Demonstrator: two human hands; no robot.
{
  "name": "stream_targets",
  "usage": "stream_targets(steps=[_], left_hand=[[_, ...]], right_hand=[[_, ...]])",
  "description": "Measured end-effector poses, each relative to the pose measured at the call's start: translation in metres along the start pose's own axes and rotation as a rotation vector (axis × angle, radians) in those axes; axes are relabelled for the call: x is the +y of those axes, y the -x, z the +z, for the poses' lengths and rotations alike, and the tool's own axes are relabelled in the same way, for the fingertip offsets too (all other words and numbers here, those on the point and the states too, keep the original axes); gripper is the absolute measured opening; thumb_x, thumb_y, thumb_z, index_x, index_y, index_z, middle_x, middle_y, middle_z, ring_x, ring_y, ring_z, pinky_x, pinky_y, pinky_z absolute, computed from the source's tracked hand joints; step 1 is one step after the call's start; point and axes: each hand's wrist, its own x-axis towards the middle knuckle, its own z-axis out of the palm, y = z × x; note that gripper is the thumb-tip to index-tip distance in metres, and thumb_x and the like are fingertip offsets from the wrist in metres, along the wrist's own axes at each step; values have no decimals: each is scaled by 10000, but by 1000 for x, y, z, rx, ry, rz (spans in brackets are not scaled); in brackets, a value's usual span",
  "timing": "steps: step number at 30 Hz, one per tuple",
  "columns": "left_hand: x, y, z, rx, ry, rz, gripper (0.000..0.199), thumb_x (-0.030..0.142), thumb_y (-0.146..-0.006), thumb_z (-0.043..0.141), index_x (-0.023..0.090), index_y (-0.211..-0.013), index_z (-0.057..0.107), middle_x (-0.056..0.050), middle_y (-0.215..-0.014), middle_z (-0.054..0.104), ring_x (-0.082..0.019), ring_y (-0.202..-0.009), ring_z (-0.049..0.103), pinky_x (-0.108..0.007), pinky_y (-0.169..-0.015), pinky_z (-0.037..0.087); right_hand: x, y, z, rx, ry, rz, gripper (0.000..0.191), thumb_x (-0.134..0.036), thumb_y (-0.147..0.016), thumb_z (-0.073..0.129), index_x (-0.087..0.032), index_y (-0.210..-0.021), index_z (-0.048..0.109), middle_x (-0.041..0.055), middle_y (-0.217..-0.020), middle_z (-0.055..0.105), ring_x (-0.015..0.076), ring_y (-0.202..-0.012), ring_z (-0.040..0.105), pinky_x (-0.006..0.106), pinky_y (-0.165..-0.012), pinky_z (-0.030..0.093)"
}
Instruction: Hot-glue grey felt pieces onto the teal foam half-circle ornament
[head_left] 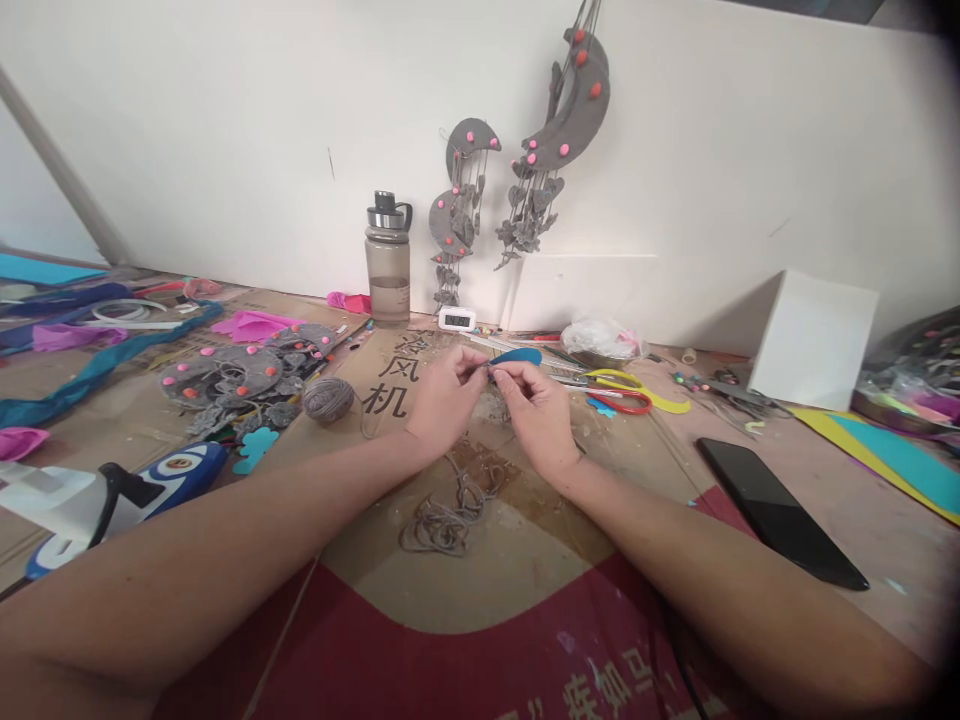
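Note:
My left hand (448, 396) and my right hand (538, 412) meet above the cardboard, both closed in a pinch with fingertips nearly touching. What lies between them is too small and covered to make out. A blue rounded piece (519, 356) shows just behind the fingertips; whether it is held or lies on the table I cannot tell. Below the hands, a loose tangle of grey yarn (442, 522) rests on the cardboard, with a strand running up toward them. To the left of my left hand sits a ball of grey yarn (328, 399).
Red- and yellow-handled scissors (626, 402) lie right of my hands, near a black phone (780, 512). A glue gun (127, 490) and grey crescents with pompoms (225, 375) are at left. Behind stand a water bottle (388, 262) and a small digital clock (457, 319).

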Motion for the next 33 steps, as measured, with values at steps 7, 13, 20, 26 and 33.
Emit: stream_targets(steps=[7, 13, 20, 26, 33], left_hand=[[10, 3, 5, -35, 336, -274, 67, 170, -758, 615, 152, -776, 553, -16, -750, 633, -128, -699, 635, -350, -742, 564], [9, 2, 4, -20, 307, -271, 56, 147, -767, 603, 151, -787, 551, -4, -714, 631, -111, -670, 629, -333, -744, 564], [8, 1, 4, -9, 323, -276, 61, 125, -767, 572, 160, -807, 541, 2, -705, 632, -111, -656, 628, -321, -721, 563], [6, 1, 4, -4, 364, -312, 75, 104, -733, 566, 151, -790, 565, -12, -749, 626, -125, -707, 629, -350, -756, 563], [5, 2, 6, -3, 435, -312, 81, 207, -741, 615, 158, -781, 563, -15, -766, 617, -127, -727, 615, -343, -756, 553]], right_hand=[[4, -3, 0, -10, -9, 34, 228, -352, -855, 510, -172, -802, 640, 1, -728, 638, 115, -632, 516, 242, -635, 422], [5, -2, -1, -39, 103, -77, 208, -311, -879, 489, -184, -878, 653, 18, -806, 663, 138, -711, 571, 268, -700, 449], [4, -2, -6, -116, 445, -317, 250, -244, -929, 398, -201, -970, 641, 58, -941, 655, 177, -892, 580, 296, -825, 435], [3, -1, -10, -189, 725, -364, 289, -248, -947, 360, -216, -1036, 633, 75, -958, 620, 180, -843, 561, 287, -739, 423], [5, 0, -12, -215, 931, -449, 305, -252, -952, 344, -210, -1105, 606, 87, -958, 603, 202, -880, 546, 298, -677, 398]])
